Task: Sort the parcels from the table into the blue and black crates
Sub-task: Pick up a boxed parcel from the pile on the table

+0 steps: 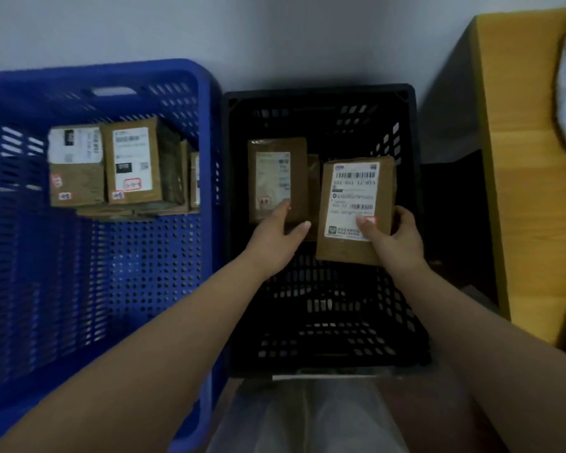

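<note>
Overhead, the right hand (394, 237) gripped a labelled parcel (356, 209) above the black crate (321, 96). The left hand (276, 235), fingers straight, touched another parcel (276, 178) lying inside it. More parcels (111, 165) sat in the blue crate (105, 68).

Head view — steeply down, close over crates (223, 197)

Both bare forearms are reaching forward and down, side by side. The left hand (276, 238) is lying with its fingers straight and spread — nothing is being gripped by it. The right hand (394, 235) is curling around what it is holding — thumb in front, fingers behind
</note>
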The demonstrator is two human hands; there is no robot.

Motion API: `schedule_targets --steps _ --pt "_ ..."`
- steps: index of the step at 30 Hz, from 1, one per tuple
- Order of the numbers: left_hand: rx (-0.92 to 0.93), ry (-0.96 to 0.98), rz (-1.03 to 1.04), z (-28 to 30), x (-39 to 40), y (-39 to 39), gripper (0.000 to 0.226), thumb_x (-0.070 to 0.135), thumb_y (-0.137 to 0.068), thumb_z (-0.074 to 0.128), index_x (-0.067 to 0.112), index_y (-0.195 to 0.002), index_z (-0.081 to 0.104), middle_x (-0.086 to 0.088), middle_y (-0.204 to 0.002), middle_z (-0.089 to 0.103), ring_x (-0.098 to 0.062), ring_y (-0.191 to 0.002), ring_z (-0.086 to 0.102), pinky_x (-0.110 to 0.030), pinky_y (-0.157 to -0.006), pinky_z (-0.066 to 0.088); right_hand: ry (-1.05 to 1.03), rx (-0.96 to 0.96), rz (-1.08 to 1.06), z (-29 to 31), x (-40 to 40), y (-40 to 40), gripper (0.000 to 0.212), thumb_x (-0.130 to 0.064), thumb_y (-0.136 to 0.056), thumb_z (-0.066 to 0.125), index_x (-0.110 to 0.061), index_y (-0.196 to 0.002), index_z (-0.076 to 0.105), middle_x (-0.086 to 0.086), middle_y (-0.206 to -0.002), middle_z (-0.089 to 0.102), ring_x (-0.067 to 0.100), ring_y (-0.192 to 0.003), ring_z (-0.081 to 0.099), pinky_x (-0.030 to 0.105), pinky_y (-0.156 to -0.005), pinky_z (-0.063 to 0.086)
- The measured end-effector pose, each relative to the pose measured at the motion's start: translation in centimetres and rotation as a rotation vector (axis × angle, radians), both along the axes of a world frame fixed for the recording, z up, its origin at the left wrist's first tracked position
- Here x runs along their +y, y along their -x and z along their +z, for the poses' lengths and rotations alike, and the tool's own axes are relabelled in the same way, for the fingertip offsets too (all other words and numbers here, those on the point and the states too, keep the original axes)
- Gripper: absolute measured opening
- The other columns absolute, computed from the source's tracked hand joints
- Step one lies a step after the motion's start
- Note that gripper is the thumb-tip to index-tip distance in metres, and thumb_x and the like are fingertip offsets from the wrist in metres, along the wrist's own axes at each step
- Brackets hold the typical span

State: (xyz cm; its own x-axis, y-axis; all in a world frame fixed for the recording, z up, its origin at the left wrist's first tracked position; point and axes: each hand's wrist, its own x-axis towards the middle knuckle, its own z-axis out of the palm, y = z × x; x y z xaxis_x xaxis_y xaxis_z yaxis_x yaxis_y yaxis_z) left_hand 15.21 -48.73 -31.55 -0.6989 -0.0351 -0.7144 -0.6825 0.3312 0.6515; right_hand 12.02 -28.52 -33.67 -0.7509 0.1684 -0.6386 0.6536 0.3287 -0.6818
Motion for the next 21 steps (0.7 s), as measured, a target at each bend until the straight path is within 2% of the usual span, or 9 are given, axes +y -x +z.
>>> schedule_targets --steps 2,6,8,10,12,15,18,19,21 --pt "0.03 0.096 -0.025 -2.0 -0.4 1.9 0.069 0.035 -0.098 0.053 0.023 -0.155 0.014 -0.001 -0.158 0.025 -0.017 -0.143 0.027 -0.018 -0.107 0.02 -0.004 0.004 0.016 -2.4 -0.2 2.4 0.088 -0.044 -0.079 0.076 -0.018 -0.149 0.028 -0.007 -0.118 0.05 0.013 -0.107 0.052 0.03 -0.089 0.046" --pt "0.093 0.264 -0.101 -5.8 -0.9 4.9 0.068 0.03 -0.099 0.053 0.019 -0.155 0.016 -0.005 -0.158 0.024 -0.019 -0.141 0.029 -0.016 -0.102 0.021 -0.013 -0.011 0.069 -7.0 -1.1 5.9 0.085 -0.044 -0.08 0.076 -0.018 -0.148 0.031 -0.006 -0.117 0.052 0.013 -0.104 0.053 0.029 -0.085 0.047" --pt "0.109 0.332 -0.162 -7.2 -1.2 5.7 0.068 0.03 -0.099 0.053 0.017 -0.154 0.017 -0.007 -0.159 0.021 -0.02 -0.143 0.024 -0.021 -0.11 0.019 -0.055 0.003 0.086 -9.1 -1.5 7.1 0.09 -0.048 -0.077 0.077 -0.02 -0.148 0.03 -0.002 -0.125 0.054 0.018 -0.111 0.055 0.034 -0.09 0.049" --pt "0.137 0.4 -0.217 -8.5 -1.6 6.4 0.068 0.03 -0.099 0.053 0.017 -0.154 0.016 -0.009 -0.161 0.014 -0.022 -0.148 0.01 -0.031 -0.118 0.013 -0.111 0.02 0.097 -11.1 -2.0 8.2 0.092 -0.053 -0.074 0.076 -0.023 -0.148 0.031 0.002 -0.132 0.054 0.021 -0.115 0.056 0.039 -0.093 0.051" --pt "0.159 0.443 -0.253 -9.7 -1.8 6.9 0.069 0.029 -0.099 0.052 0.017 -0.154 0.014 -0.008 -0.163 0.006 -0.022 -0.15 -0.002 -0.035 -0.12 0.007 -0.166 0.048 0.124 -12.4 -2.4 8.9 0.09 -0.055 -0.073 0.076 -0.024 -0.146 0.034 0.003 -0.131 0.055 0.022 -0.113 0.057 0.04 -0.092 0.052" --pt "0.198 0.508 -0.309 -11.0 -1.9 7.5 0.071 0.03 -0.099 0.052 0.02 -0.155 0.009 -0.005 -0.163 -0.004 -0.022 -0.149 -0.012 -0.033 -0.118 0.003 -0.225 0.115 0.174 -13.9 -2.8 9.5 0.068 -0.036 -0.089 0.067 -0.023 -0.147 0.033 0.005 -0.132 0.056 0.023 -0.116 0.057 0.031 -0.091 0.048" --pt "0.201 0.543 -0.358 -12.1 -2.2 7.8 0.078 0.033 -0.098 0.053 0.022 -0.155 0.002 -0.004 -0.162 -0.012 -0.022 -0.148 -0.017 -0.033 -0.118 0.003 -0.334 0.211 0.25 -14.4 -2.8 9.7 0.066 -0.012 -0.095 0.057 -0.018 -0.152 0.024 0.007 -0.145 0.044 0.02 -0.129 0.044 0.023 -0.099 0.035" --pt "0.187 0.545 -0.374 -12.4 -2.3 7.8 0.081 0.034 -0.097 0.054 0.023 -0.155 -0.001 -0.004 -0.162 -0.014 -0.022 -0.148 -0.018 -0.034 -0.118 0.004 -0.394 0.27 0.31 -14.6 -2.8 9.7 0.069 -0.008 -0.094 0.057 -0.017 -0.153 0.021 0.009 -0.151 0.034 0.021 -0.134 0.037 0.026 -0.107 0.031" --pt "0.159 0.556 -0.42 -13.1 -2.5 7.7 0.086 0.035 -0.096 0.056 0.027 -0.154 -0.007 -0.005 -0.161 -0.02 -0.023 -0.147 -0.022 -0.038 -0.119 0.006 -0.527 0.337 0.523 -14.9 -2.6 9.7 0.078 -0.012 -0.092 0.06 -0.017 -0.155 0.013 0.011 -0.161 0.012 0.026 -0.145 0.018 0.04 -0.118 0.023"
